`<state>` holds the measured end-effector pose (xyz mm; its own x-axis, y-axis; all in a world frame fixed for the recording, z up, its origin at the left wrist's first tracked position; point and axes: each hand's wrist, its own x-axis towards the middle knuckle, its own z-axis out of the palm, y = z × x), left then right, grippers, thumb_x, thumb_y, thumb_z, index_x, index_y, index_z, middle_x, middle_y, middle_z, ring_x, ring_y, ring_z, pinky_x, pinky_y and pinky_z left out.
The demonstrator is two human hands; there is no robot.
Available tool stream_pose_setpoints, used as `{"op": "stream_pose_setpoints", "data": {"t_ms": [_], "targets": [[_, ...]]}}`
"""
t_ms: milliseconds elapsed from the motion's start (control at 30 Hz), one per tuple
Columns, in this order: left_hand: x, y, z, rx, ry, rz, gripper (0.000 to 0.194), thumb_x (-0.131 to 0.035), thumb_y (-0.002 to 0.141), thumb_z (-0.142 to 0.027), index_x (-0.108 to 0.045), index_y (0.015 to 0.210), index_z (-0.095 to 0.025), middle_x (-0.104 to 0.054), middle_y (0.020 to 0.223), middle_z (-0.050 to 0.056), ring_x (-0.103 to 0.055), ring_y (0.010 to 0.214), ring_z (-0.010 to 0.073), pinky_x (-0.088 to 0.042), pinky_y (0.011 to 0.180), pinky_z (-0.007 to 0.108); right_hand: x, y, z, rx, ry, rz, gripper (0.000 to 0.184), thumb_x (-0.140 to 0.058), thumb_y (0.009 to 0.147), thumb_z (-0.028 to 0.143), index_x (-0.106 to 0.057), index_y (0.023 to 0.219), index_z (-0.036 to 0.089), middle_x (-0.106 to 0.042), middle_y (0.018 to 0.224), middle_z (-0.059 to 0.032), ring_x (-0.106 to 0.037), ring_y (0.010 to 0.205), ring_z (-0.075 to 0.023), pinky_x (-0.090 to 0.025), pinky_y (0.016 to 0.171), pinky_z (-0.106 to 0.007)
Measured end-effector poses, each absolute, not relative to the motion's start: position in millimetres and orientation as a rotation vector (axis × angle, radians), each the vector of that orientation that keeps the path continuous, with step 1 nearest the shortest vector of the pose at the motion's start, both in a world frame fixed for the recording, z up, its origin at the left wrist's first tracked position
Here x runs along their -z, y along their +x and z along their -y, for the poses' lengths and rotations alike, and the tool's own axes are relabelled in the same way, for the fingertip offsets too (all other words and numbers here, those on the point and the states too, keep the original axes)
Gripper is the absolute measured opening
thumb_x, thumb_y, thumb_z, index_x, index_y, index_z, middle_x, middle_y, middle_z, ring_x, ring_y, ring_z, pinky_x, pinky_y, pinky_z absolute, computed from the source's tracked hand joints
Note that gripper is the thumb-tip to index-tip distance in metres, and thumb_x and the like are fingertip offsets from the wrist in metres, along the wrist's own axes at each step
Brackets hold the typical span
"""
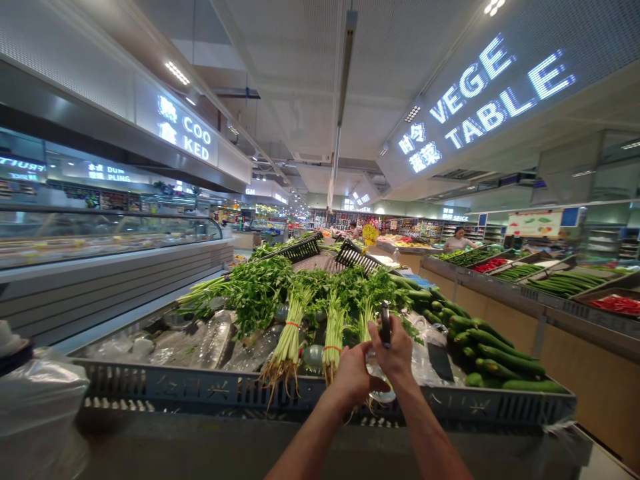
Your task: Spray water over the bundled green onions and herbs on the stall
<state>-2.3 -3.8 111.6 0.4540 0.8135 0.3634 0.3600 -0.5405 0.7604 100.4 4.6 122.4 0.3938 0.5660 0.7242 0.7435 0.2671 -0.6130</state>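
My left hand (pixel 354 379) is curled at the lower stalks of a leafy celery bunch (pixel 367 320) at the crate's front; its grip is partly hidden. My right hand (pixel 395 348) is closed round a dark-handled tool (pixel 385 323), held upright just above that bunch. I cannot make out the tool's working end. To the left lie a second celery bunch (pixel 334 327) and a third bunch (pixel 293 333), each bound with a red band. Their roots hang toward the crate's front edge. A clear bottle (pixel 383 387) shows partly below my hands.
The black crate (pixel 200 385) also holds cucumbers (pixel 500 347) on the right and loose greens (pixel 263 287) behind. A plastic bag (pixel 40 400) stands at left. A glass counter (pixel 110 233) runs along the left; another vegetable stand (pixel 565 313) is at right, with a person (pixel 459 240) behind it.
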Motion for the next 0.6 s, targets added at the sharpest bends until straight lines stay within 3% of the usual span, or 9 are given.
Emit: {"op": "stream_pose_setpoints", "data": {"t_ms": [367,600], "targets": [[-107.3,-24.0,1.9,-1.043,2.038,-1.03,0.064,-0.072,0.044,-0.016,-0.053,0.104,-0.021,-0.063,0.095,0.002,-0.056,0.082,0.0202,-0.043,0.076,0.03,-123.1,77.8,-10.9,0.105,-1.352,1.369,0.037,-0.045,0.067,0.05,-0.051,0.085,0.018,-0.059,0.077,-0.0042,-0.054,0.067,-0.016,-0.038,0.062,-0.027],[-110.9,-37.0,6.9,-1.048,2.079,-1.121,0.058,-0.071,0.045,-0.025,-0.057,0.1,-0.019,-0.063,0.094,0.003,-0.056,0.083,0.0209,-0.043,0.077,0.03,-123.3,64.9,-13.0,0.069,-1.353,1.372,0.032,-0.045,0.068,0.05,-0.05,0.073,0.019,-0.057,0.062,-0.0006,-0.052,0.057,-0.0139,-0.037,0.058,-0.025]]}}
